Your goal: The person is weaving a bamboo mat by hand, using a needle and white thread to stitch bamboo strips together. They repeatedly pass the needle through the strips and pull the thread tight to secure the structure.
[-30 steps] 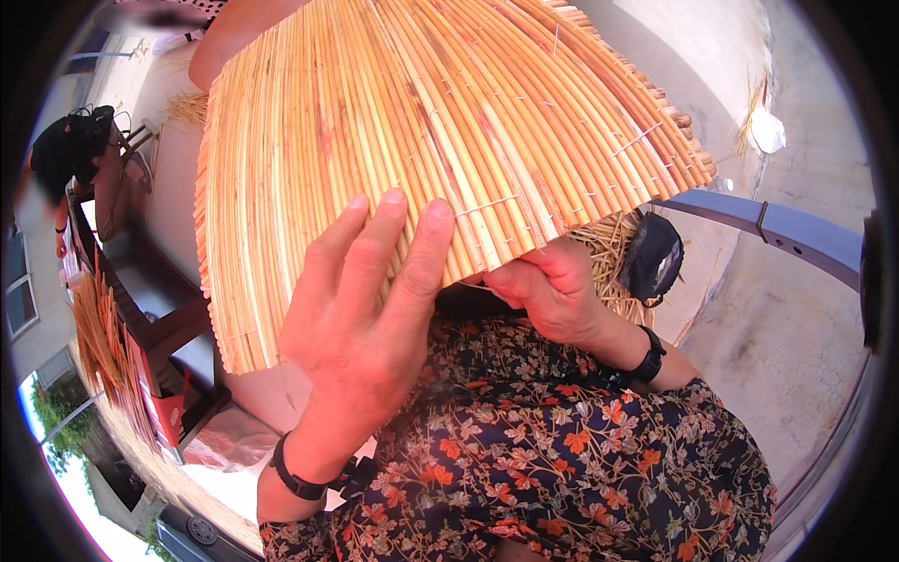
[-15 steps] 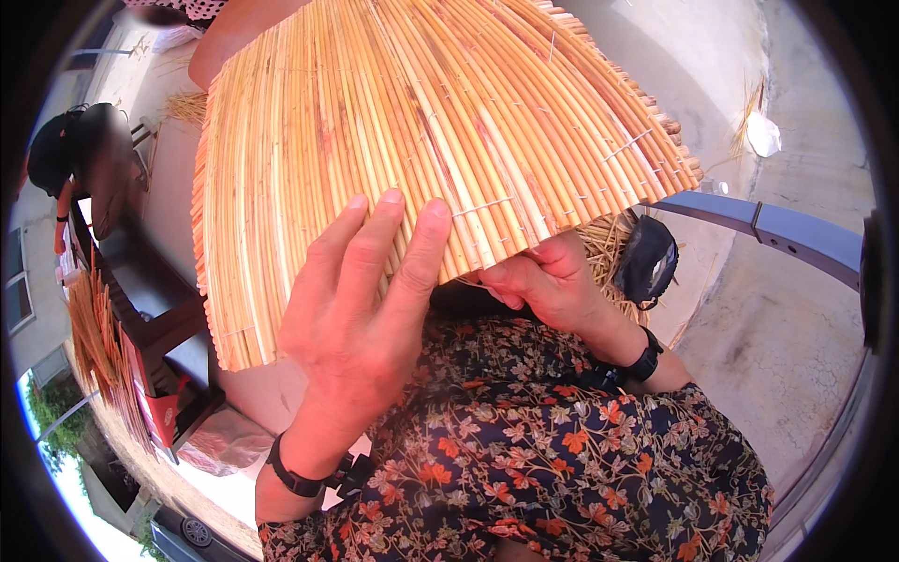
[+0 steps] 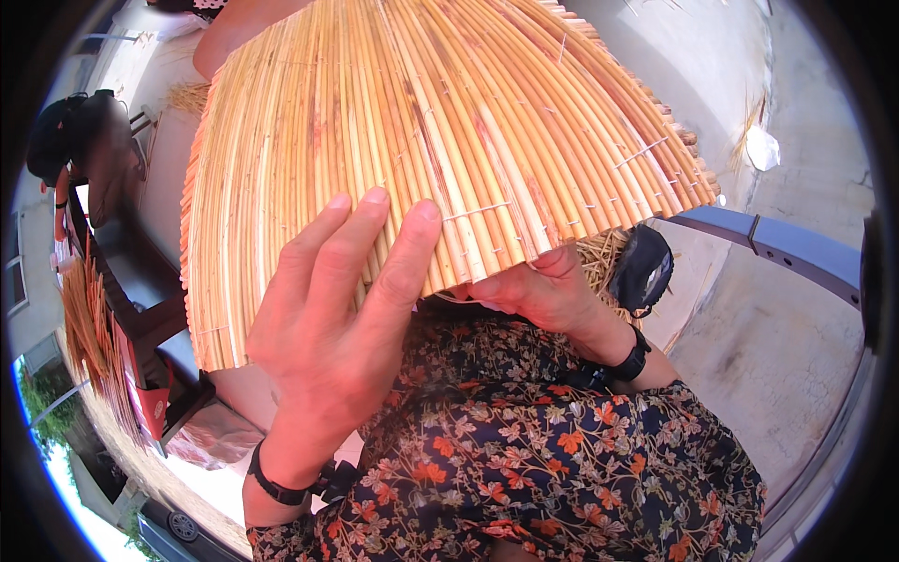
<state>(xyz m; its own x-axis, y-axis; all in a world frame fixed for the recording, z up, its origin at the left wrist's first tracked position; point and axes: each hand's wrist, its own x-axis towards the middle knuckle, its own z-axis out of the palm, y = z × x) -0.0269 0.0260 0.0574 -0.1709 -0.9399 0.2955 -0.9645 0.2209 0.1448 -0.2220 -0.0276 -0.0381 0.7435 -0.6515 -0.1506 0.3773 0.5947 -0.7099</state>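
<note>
Since half a second ago, the right hand (image 3: 552, 298) has slipped a bit farther under the stick mat (image 3: 328, 140) in the head view. I can't see its fingertips, so I can't tell what it holds. At eight o'clock, the left hand (image 3: 328, 318) lies on top, fingers spread. The mat goes from eight round to two o'clock, cut off at twelve. At ten, a person (image 3: 80, 140) looks blurry.

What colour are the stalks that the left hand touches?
The stalks are yellow-orange, some with reddish streaks; see head view.
</note>
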